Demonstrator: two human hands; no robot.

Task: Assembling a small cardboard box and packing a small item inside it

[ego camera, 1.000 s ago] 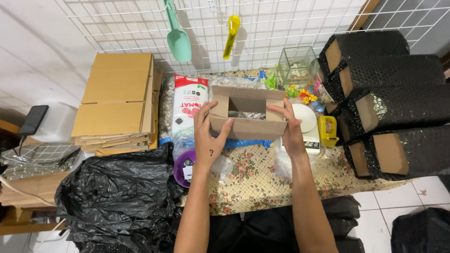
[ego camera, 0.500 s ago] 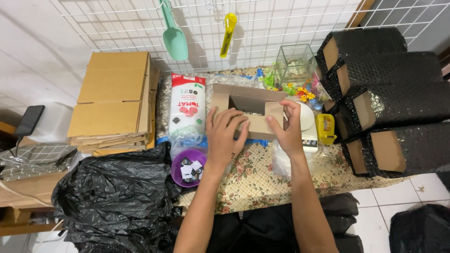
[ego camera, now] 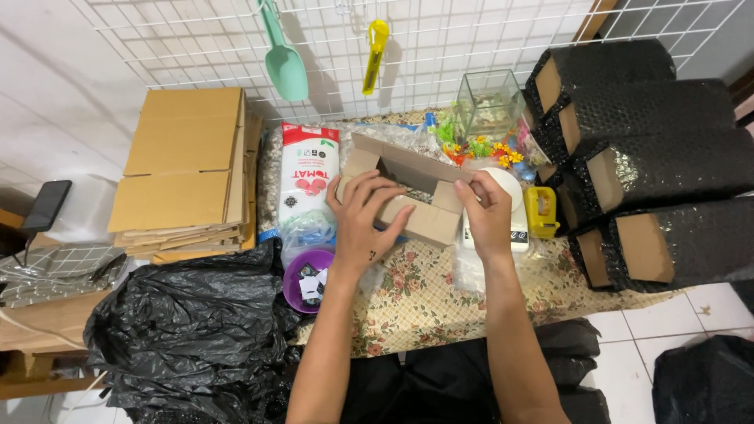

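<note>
Bench (ego camera: 440,306) with floral cloth carries everything. Right of the right hand: stack of boxes in black bubble wrap (ego camera: 652,165). Far left of the left hand: pile of flat cardboard (ego camera: 184,169), black bin bag (ego camera: 181,330) below it. Small open cardboard box (ego camera: 408,188) sits mid-bench, between both hands. Left hand (ego camera: 365,220) lies spread over the box's near flap, fingers pressing it, not clenched. Right hand (ego camera: 487,212) grips the box's right end flap, thumb and fingers pinched on it. White-and-red bag (ego camera: 308,177) just left of the left hand; purple bowl (ego camera: 309,279) below that wrist. White scale (ego camera: 510,212) touches behind the right hand, yellow tape dispenser (ego camera: 542,210) just beside it.
</note>
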